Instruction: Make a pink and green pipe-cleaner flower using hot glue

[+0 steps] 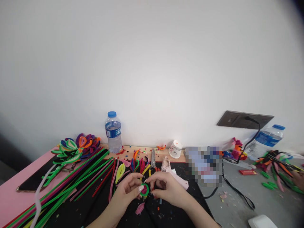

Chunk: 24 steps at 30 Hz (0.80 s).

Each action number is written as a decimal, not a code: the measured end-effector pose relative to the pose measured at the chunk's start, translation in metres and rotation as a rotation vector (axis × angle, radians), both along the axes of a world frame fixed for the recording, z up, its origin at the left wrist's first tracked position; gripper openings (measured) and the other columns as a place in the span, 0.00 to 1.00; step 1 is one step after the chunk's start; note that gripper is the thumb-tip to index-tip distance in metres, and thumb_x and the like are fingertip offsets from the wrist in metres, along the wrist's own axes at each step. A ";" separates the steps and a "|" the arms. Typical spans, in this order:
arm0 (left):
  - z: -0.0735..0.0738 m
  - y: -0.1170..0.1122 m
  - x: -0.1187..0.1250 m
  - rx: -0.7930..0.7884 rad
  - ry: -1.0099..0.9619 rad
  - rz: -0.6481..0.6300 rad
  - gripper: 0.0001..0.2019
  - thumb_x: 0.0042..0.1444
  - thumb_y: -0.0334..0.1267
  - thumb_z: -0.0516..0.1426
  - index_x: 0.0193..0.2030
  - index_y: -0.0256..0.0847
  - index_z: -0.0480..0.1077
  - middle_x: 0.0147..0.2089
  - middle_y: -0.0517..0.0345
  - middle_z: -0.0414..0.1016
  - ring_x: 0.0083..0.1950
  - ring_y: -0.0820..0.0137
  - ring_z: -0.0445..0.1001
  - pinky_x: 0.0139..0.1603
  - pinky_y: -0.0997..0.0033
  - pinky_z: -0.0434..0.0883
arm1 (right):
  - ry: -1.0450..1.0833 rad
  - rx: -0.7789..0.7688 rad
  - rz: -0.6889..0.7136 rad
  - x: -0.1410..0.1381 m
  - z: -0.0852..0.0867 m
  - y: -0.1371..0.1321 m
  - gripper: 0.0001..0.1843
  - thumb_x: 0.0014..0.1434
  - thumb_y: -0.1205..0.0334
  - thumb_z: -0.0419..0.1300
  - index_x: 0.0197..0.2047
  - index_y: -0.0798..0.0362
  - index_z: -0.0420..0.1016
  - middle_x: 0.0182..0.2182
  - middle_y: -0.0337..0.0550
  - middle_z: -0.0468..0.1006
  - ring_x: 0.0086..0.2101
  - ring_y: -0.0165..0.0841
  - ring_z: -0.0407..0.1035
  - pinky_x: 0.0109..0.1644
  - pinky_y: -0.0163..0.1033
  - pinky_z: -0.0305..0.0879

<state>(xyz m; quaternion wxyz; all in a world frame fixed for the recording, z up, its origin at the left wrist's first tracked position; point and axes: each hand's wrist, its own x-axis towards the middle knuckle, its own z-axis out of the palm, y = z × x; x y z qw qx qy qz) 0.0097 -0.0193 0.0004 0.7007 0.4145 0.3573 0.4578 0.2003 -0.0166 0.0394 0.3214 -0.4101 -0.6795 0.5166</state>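
My left hand (129, 191) pinches a small round coil of pipe cleaner (144, 190), with a green rim and a deep pink middle. Close against the coil's right side is my right hand (166, 188), its fingers bent together; a bit of something dark shows at their tips, too small to name. Both hands are low over a black mat (95, 209). Just beyond them lie a yellow pipe-cleaner loop (121, 172), several short coloured pieces and a pair of scissors (153, 158). A loose pink piece (140, 208) rests below the coil.
Long pipe cleaners (78, 180) and a pipe-cleaner flower bunch (79, 147) fill the left side. By the wall stand a water bottle (113, 133) and an upturned paper cup (175, 149). Rightward are a black cable (234, 186), another bottle (267, 139) and another person's hand (298, 179).
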 end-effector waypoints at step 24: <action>0.015 -0.003 0.000 -0.128 -0.028 0.131 0.16 0.43 0.41 0.67 0.40 0.43 0.74 0.35 0.61 0.72 0.31 0.70 0.75 0.36 0.71 0.72 | 0.178 0.010 -0.433 0.012 -0.004 0.014 0.04 0.44 0.72 0.61 0.25 0.54 0.71 0.23 0.35 0.72 0.26 0.28 0.65 0.30 0.33 0.61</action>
